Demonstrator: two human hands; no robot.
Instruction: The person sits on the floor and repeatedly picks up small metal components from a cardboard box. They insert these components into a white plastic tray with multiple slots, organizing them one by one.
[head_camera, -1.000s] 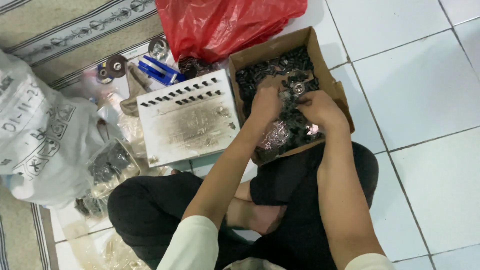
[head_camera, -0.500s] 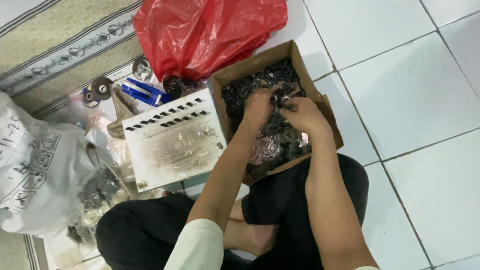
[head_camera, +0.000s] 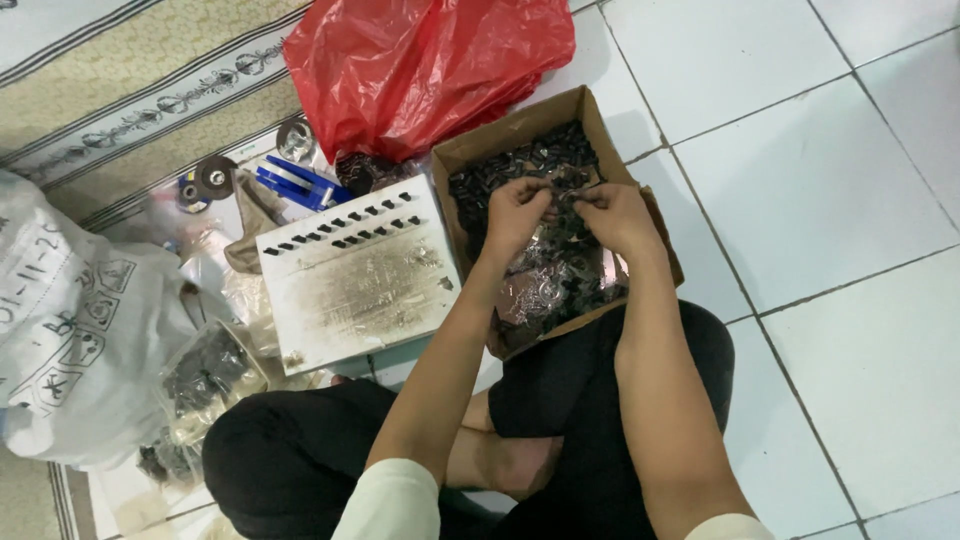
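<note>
I am holding both hands over the cardboard box (head_camera: 600, 112) in front of my crossed legs. My left hand (head_camera: 515, 212) is curled nearly closed, fingertips pinched together; my right hand (head_camera: 618, 215) is doing the same, thumb meeting forefinger. Between the two I am pinching one small dark part (head_camera: 562, 196) just above the heap; its exact shape is too small to make out.

The heap of small dark pieces (head_camera: 520, 170) is filling the far half of the box, with a crumpled clear plastic bag (head_camera: 555, 285) lying over the near half. Judgement: each piece looks light, rigid and fiddly, likely to slip from a loose grip, so I am taking it at its ends with fingertips only.

Just left of the box a white board (head_camera: 350, 290) is lying flat, rows of dark pieces (head_camera: 345, 228) along its far edge. Beyond it a red plastic bag (head_camera: 420, 60) is sitting on the tiled floor (head_camera: 800, 200); a white sack (head_camera: 70, 340) lies at far left.
</note>
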